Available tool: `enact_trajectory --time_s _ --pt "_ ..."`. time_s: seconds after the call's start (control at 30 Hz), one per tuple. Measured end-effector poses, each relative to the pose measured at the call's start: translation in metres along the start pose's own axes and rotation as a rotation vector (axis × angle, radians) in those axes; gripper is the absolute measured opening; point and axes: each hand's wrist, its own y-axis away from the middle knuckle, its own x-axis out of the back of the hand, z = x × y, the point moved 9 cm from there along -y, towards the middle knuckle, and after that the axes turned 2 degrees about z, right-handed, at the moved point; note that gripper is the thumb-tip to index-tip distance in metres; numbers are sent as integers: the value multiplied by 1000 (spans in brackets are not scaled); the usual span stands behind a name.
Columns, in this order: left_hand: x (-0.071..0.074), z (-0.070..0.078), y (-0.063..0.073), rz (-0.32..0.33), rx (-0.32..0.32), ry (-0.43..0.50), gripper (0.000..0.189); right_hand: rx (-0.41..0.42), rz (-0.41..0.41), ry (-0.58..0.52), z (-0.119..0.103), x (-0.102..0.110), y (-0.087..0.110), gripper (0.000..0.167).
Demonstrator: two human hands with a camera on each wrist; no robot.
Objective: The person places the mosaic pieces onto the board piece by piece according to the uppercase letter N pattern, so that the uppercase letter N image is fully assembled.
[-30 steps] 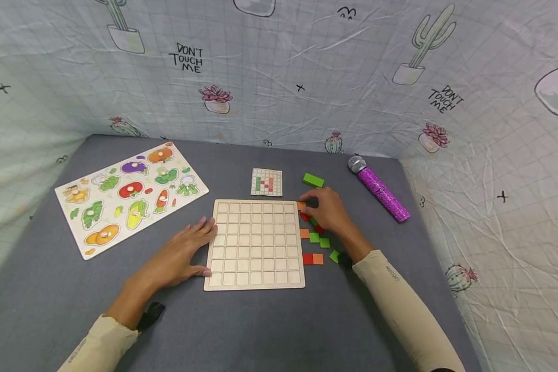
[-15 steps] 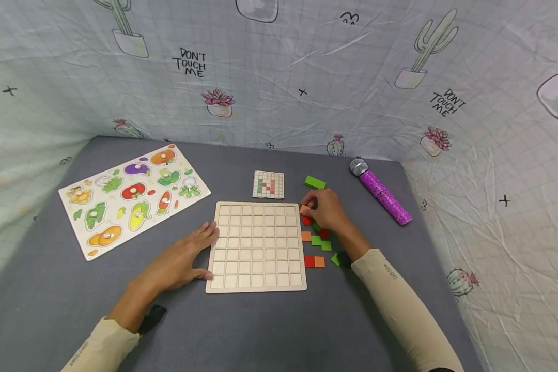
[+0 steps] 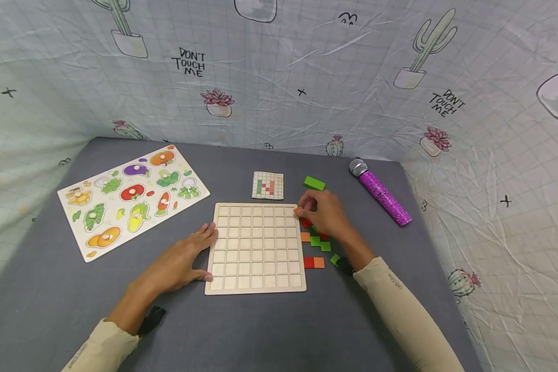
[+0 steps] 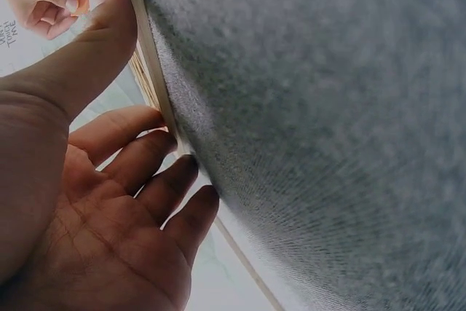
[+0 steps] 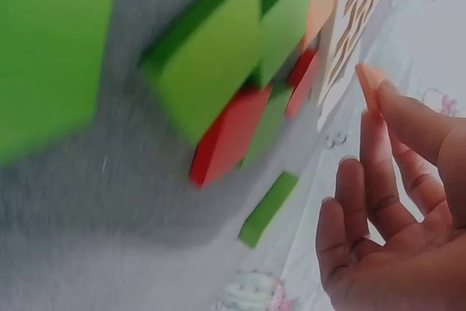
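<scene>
A square wooden board (image 3: 257,249) with a grid of shallow cells lies flat on the table. My left hand (image 3: 181,261) rests at its left side, fingers spread and thumb at the rim; the left wrist view shows the fingertips (image 4: 182,158) along the board's edge. Between thumb and fingers, my right hand (image 3: 327,213) pinches an orange square tile (image 5: 370,87). That tile overlaps the board's top right corner in the head view. Beneath and beside the right hand lie loose tiles: red (image 3: 309,262), orange (image 3: 305,236) and green (image 3: 315,241).
A small pattern card (image 3: 267,185) lies behind the board, with a green block (image 3: 314,183) to its right. At the back right is a glittery purple microphone (image 3: 383,196). A vegetable puzzle board (image 3: 135,201) lies at left. A printed cloth (image 3: 260,67) hangs behind the table.
My right hand has lifted the orange tile from beside the board and shifted it slightly left, over the corner. The left hand has stayed at the board's left edge.
</scene>
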Motion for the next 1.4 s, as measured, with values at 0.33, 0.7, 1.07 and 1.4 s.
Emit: enact_trajectory --time_s 0.33,0.7,1.07,1.4 --pt "-1 0 0 7 11 -12 105 -2 -81 -59 -22 -28 8 10" --pt "-1 -1 -1 17 1 2 105 29 -144 -39 -43 -53 10 11" --pt "-2 -1 -2 18 5 3 106 27 -147 41 -46 -64 11 11" --pt "-2 -2 -2 22 3 1 106 38 -155 43 -47 -64 11 9"
